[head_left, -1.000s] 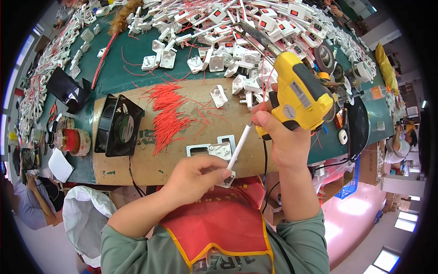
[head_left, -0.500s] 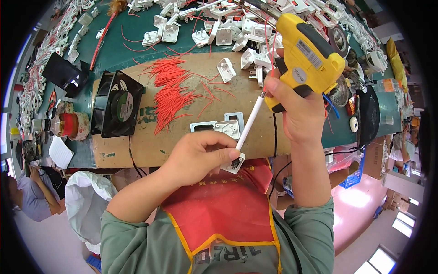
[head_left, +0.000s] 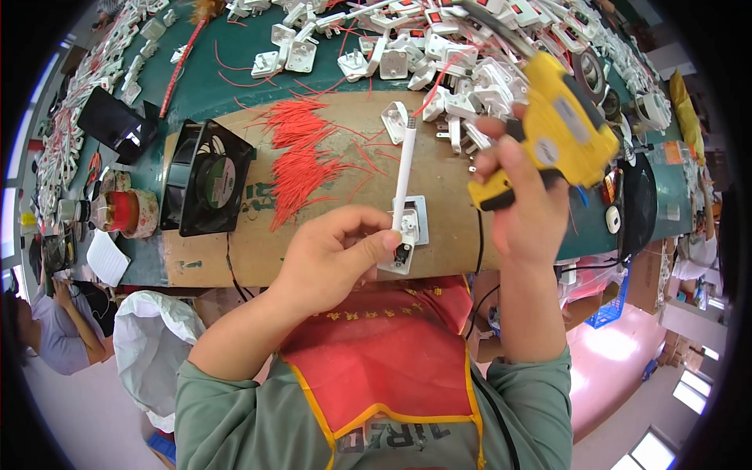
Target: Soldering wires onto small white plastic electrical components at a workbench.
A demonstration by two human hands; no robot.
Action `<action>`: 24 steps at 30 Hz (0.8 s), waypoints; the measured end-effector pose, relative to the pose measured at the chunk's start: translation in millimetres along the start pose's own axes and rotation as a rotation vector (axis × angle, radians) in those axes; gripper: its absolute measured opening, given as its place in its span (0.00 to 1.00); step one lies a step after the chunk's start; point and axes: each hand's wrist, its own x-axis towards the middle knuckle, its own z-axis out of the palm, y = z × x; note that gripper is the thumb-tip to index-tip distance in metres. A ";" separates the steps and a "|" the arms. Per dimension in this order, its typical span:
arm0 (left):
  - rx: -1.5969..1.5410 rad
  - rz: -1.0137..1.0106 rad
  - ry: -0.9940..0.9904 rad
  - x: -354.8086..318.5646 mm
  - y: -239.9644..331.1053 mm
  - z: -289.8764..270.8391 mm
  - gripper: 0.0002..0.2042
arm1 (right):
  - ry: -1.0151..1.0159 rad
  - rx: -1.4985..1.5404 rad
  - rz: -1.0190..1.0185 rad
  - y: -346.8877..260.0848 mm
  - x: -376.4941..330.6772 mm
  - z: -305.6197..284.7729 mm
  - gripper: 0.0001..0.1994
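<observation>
In my left hand [head_left: 333,254], thumb and fingers pinch the lower end of a white tube [head_left: 404,168]. The tube stands nearly upright in the picture; its far end is threaded metal, from which a red wire runs away. At its near end is a small white plastic housing [head_left: 395,265] with dark parts inside, partly behind my thumb. My right hand [head_left: 529,207] is wrapped round the handle of a yellow and black soldering gun [head_left: 568,129], raised to the right and blurred. A grey fixture [head_left: 422,223] lies on the cardboard beside the tube.
A bundle of red wires [head_left: 301,157] lies on the cardboard mat [head_left: 196,262]. A black fan [head_left: 207,180] stands left of it. White plug housings [head_left: 392,63] pile up along the back. A white sack [head_left: 153,352] is at lower left, near another person [head_left: 66,333].
The soldering gun has moved right, away from the tube. The tube has swung more upright and shifted left, its threaded end now further left. My left hand keeps its pinch.
</observation>
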 end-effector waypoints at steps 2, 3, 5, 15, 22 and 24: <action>0.106 0.191 0.072 0.3 -1.7 -5.5 0.09 | 0.048 0.033 -0.073 -4.1 -8.9 -10.9 0.22; 0.132 0.329 0.065 4.5 -2.3 -10.5 0.08 | 0.030 0.041 -0.099 -5.6 -11.7 -15.7 0.22; 0.144 0.287 0.109 9.1 0.9 -11.2 0.08 | 0.000 0.084 -0.097 -5.9 -17.7 -24.2 0.22; 0.522 0.543 0.213 18.3 5.2 -8.3 0.05 | -0.008 0.092 -0.048 9.8 -49.6 -46.6 0.25; 0.634 0.501 0.296 10.8 13.5 -18.8 0.05 | 0.000 0.165 0.002 29.4 -66.5 -63.3 0.26; 0.628 0.476 0.320 9.4 6.8 -24.4 0.06 | -0.010 0.143 0.035 34.9 -70.9 -62.6 0.26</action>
